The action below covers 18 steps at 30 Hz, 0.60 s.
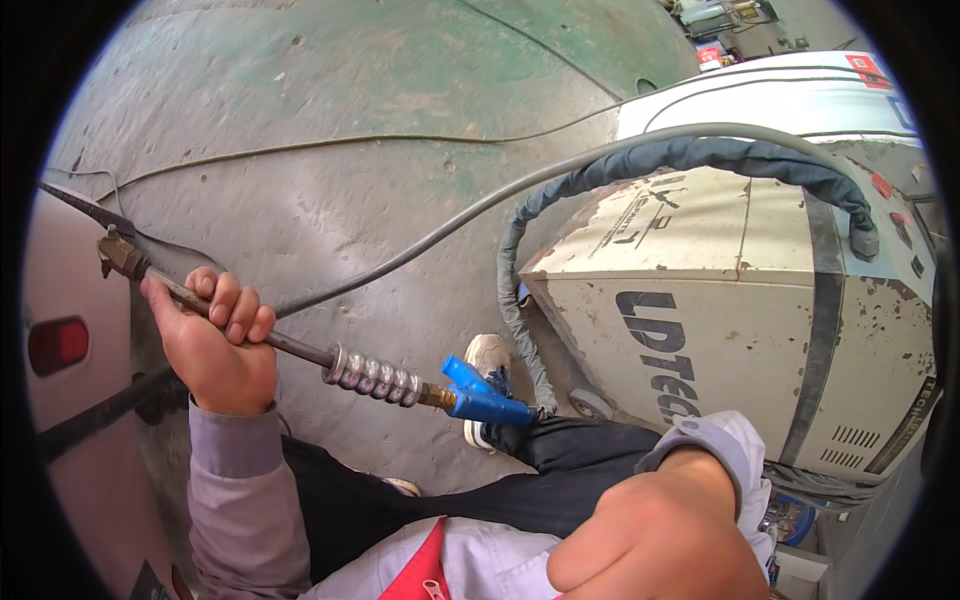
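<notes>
Slide hammer (375, 375) likely heavy, rigid — left fingers (243, 312) wrap rod (300, 348), right hand's (660, 535) can't tell — best held by blue handle (490, 405), rod's 4 o'clock.

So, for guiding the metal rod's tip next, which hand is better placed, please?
Probably the left hand: it grips the metal rod close to the tip. The right hand is low in the picture, away from the rod.
</notes>
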### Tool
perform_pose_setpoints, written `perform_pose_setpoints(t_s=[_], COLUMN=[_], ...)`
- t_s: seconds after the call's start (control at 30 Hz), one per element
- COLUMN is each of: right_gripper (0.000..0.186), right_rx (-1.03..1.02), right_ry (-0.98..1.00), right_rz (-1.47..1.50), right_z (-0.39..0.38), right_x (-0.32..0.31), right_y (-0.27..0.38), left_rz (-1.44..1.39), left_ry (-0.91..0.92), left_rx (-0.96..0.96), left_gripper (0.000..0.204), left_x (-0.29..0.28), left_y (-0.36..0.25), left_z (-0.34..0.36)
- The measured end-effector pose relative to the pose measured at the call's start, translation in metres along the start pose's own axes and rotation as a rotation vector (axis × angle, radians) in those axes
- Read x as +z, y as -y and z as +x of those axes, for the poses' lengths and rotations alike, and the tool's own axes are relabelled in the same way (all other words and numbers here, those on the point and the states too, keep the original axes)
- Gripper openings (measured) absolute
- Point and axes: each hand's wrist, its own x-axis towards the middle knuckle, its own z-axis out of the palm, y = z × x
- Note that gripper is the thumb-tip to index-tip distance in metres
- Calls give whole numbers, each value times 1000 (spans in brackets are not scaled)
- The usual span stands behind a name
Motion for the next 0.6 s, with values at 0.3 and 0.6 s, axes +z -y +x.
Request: perform_pose_setpoints(t_s=[0.3,0.6], right_gripper=[44,16], right_rx=[-49,775], right_ry=[101,160], right_rz=[20,-577], right_z=[-3,-71], right_x=[-10,-78], right_y=[-9,-77], left_rz=[11,21], left_ry=[4,-64], left_rx=[-6,-27], left_gripper=[54,54], left_x=[1,4], left_y=[4,8], left_z=[3,6])
